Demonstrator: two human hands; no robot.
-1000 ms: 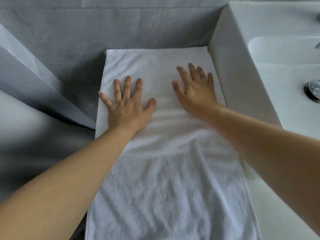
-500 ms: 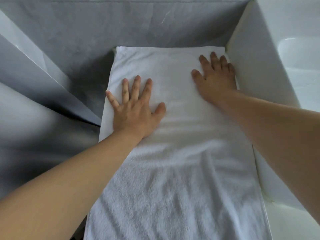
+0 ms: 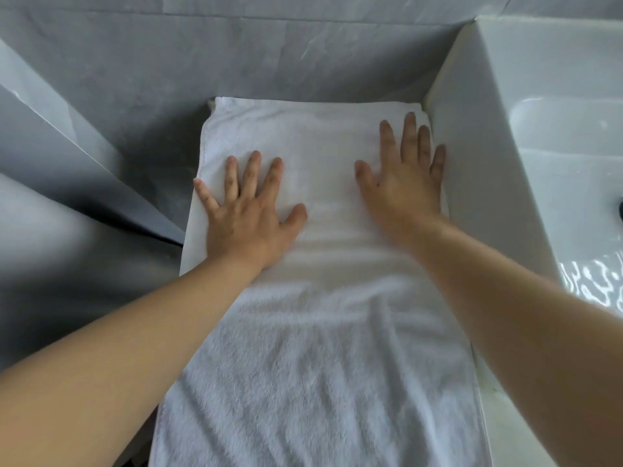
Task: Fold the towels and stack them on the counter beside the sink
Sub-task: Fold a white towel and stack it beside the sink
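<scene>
A plain white towel (image 3: 323,348) lies between a white sink (image 3: 505,136) and grey marbled wall (image 3: 236,48).

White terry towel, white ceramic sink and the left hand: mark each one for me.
White terry towel (image 3: 320,358): head view, on its wrinkled near half.
White ceramic sink (image 3: 478,170): head view, on its outer side wall.
Left hand (image 3: 246,217): head view, on the back of the hand.

A white terry towel (image 3: 323,332) lies spread flat lengthwise on the counter, its far end at the wall, its right edge against the sink (image 3: 478,156) side.
</scene>
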